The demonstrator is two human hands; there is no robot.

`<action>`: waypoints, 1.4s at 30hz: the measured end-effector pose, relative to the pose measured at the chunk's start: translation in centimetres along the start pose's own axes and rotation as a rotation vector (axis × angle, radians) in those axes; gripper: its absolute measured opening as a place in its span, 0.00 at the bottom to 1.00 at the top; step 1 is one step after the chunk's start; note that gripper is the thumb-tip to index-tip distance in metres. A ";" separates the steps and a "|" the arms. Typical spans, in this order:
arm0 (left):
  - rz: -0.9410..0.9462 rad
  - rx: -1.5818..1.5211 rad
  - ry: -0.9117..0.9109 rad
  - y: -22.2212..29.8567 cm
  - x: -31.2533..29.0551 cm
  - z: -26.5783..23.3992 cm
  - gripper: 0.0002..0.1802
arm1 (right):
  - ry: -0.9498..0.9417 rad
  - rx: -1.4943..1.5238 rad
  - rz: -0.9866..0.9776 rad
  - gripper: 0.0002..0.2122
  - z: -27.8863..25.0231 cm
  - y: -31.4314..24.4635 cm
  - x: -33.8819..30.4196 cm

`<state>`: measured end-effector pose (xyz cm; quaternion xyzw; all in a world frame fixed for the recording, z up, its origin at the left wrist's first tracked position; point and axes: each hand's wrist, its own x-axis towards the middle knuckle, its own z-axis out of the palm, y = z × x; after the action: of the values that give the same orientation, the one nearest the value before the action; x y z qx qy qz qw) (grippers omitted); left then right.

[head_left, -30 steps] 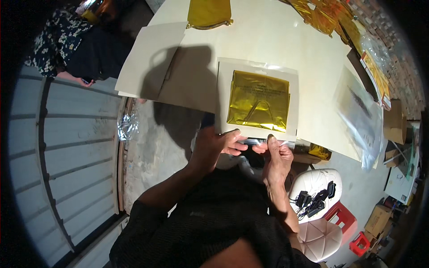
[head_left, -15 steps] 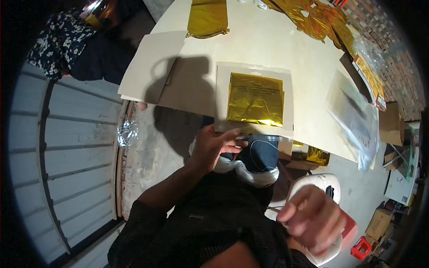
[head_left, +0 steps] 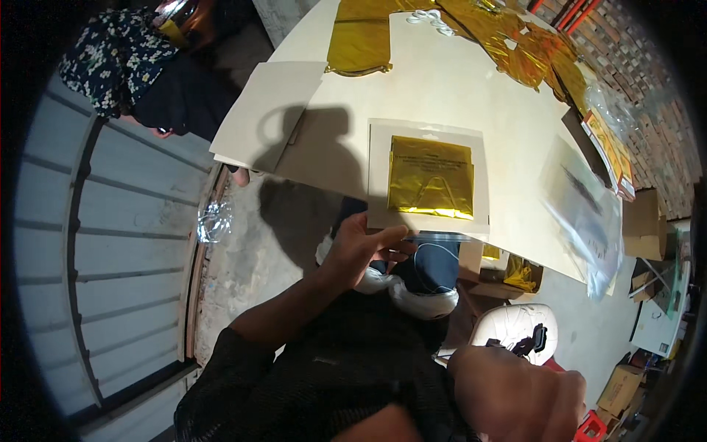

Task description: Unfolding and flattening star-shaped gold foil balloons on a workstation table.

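At the table's front edge lies a clear plastic bag (head_left: 428, 237) with a grey-beige card (head_left: 377, 173) inside. A folded gold foil sheet (head_left: 431, 178) rests against the card, with dark print on it. The bag's near end, with a zip-like strip, sticks out past the table edge. My left hand (head_left: 364, 250) pinches that near end at its left corner, thumb above and fingers curled below. My right hand (head_left: 515, 390) is low at the right, near my body and above a white seat; motion smears it, so its fingers cannot be made out.
Flat cards (head_left: 258, 110) are stacked at the table's left. Gold foil sheets (head_left: 359, 40) lie along the far side, near white loops (head_left: 431, 20). Clear bags (head_left: 585, 214) hang over the right edge. A padded stool (head_left: 508, 328) stands below; another person (head_left: 121, 66) is at far left.
My right hand has moved lower and nearer to my body, uncovering more of the stool. My left hand keeps its hold on the bag's near end. The whole view has shifted slightly.
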<state>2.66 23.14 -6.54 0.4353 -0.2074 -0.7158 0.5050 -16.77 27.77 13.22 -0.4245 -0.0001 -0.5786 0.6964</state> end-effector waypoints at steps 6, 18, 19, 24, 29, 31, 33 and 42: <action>-0.011 0.030 0.003 0.4 -0.4 0.5 0.16 | -0.198 0.061 -0.047 0.04 -2.6 0.8 1.6; -0.040 0.101 -0.061 0.6 -0.4 0.6 0.20 | -0.094 0.015 -0.072 0.06 -1.4 1.3 0.5; -0.016 0.088 -0.053 0.5 -0.4 0.5 0.20 | -0.120 0.038 -0.077 0.06 -1.9 1.5 0.6; -0.021 0.101 -0.031 0.1 -0.2 0.3 0.20 | -0.213 0.102 -0.054 0.05 -2.8 1.8 0.8; -0.034 0.047 -0.054 -0.1 0.0 0.2 0.19 | -0.159 0.072 0.038 0.08 -2.4 1.8 0.4; -0.040 0.068 -0.051 -0.4 0.0 0.0 0.21 | 0.044 0.049 -0.017 0.10 -1.8 2.6 -0.2; -0.044 0.081 -0.058 -0.9 -0.1 -0.2 0.22 | 0.132 -0.019 -0.089 0.10 -2.1 3.8 -0.4; -0.364 -0.050 -0.659 -6.0 -2.2 1.1 0.18 | 0.004 0.121 0.227 0.16 -5.8 9.3 -2.2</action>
<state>-1.25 27.35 -9.43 0.1990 -0.2604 -0.9003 0.2865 -12.82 25.86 2.91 -0.3776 0.0145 -0.4959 0.7819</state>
